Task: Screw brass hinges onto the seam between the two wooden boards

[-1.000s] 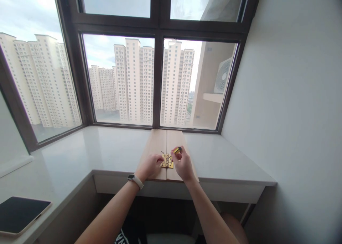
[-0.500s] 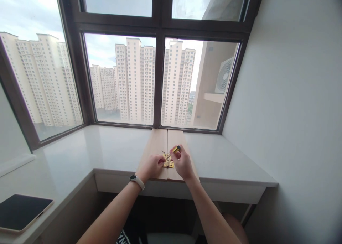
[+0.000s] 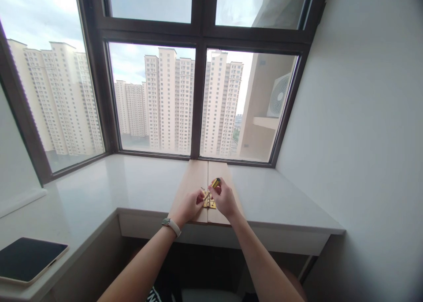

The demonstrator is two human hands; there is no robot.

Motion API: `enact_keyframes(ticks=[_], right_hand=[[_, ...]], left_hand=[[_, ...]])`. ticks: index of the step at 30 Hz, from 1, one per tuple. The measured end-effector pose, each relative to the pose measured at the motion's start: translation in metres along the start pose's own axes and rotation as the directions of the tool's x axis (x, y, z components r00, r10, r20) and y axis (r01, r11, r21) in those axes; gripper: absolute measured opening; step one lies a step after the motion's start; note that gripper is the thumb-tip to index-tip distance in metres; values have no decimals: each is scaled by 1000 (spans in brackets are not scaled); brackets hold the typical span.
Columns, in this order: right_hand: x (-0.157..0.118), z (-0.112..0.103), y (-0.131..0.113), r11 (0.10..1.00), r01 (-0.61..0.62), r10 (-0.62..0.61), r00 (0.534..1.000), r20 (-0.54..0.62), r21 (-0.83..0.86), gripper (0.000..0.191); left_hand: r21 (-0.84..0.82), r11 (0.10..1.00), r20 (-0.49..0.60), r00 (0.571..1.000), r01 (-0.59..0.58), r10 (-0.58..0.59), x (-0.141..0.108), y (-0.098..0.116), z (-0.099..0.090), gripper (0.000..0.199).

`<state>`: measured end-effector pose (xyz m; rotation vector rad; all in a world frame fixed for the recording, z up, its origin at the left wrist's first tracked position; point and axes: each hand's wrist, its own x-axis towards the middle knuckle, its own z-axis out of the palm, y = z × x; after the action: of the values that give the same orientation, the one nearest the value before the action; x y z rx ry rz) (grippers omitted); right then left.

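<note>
My right hand [image 3: 225, 199] is closed around a screwdriver [image 3: 216, 183] with a yellow and black handle; its shaft slants down to the left. The tip meets the fingers of my left hand [image 3: 191, 205], which are pinched together over the left side of a brass-coloured hinge [image 3: 212, 203]. What those fingers pinch is too small to make out. The hinge lies across the seam between two pale wooden boards, the left board [image 3: 194, 174] and the right board [image 3: 218, 172]. A small screw-like piece [image 3: 202, 188] shows just beyond my left fingertips.
The boards rest on a white window ledge [image 3: 145, 178] and reach its front edge. A dark-screened tablet [image 3: 29, 259] lies at the far left. Brown-framed windows [image 3: 196, 99] stand behind, and a white wall [image 3: 357, 117] rises at the right.
The screwdriver handle has tipped slightly more upright and my left fingers have shifted a little on the hinge. The whole view has moved slightly.
</note>
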<state>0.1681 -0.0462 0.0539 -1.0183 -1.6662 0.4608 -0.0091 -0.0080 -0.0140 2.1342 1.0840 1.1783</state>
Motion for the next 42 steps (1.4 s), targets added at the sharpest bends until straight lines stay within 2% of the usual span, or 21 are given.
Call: enact_keyframes(ticks=[6, 12, 16, 19, 21, 24, 28, 31, 33, 37, 39, 42], right_hand=[[2, 2, -1, 1000, -16, 15, 1000, 23, 20, 23], [10, 0, 4, 999, -46, 45, 996, 78, 18, 22], [25, -5, 5, 999, -31, 22, 979, 202, 38, 28], [40, -7, 5, 994, -51, 16, 943, 333, 96, 34], [48, -6, 6, 989, -73, 20, 925, 380, 125, 34], [54, -2, 8, 988, -88, 36, 931, 364, 126, 28], [49, 4, 6, 1000, -26, 27, 981, 192, -9, 24], [44, 7, 3, 996, 16, -5, 993, 122, -88, 25], [44, 7, -1, 997, 20, -10, 991, 130, -78, 28], [53, 3, -10, 998, 14, -24, 983, 181, 58, 35], [59, 1, -14, 996, 5, -26, 972, 235, 93, 30], [62, -2, -18, 998, 11, -27, 961, 276, 60, 24]], left_hand=[[20, 1000, 21, 1000, -9, 9, 0, 6, -3, 5], [54, 999, -4, 1000, -10, 10, -2, 8, -3, 5], [53, 998, -2, 1000, -14, 14, -1, 6, -2, 5], [53, 998, 0, 1000, -17, 17, -1, 4, -1, 6], [54, 999, -6, 1000, -11, 11, -1, 2, -1, 6], [48, 999, -3, 1000, 4, -4, -1, 2, -1, 8], [20, 1000, 19, 1000, 23, -23, -1, 3, -1, 11], [18, 999, 12, 999, 34, -34, 0, 2, -1, 13], [26, 999, 2, 999, 40, -41, 1, 1, 0, 14], [41, 998, -11, 999, 44, -44, 1, 0, -1, 13], [32, 998, -14, 999, 50, -49, 1, -1, -1, 13], [-9, 997, -8, 997, 70, -70, 1, -2, -1, 14]])
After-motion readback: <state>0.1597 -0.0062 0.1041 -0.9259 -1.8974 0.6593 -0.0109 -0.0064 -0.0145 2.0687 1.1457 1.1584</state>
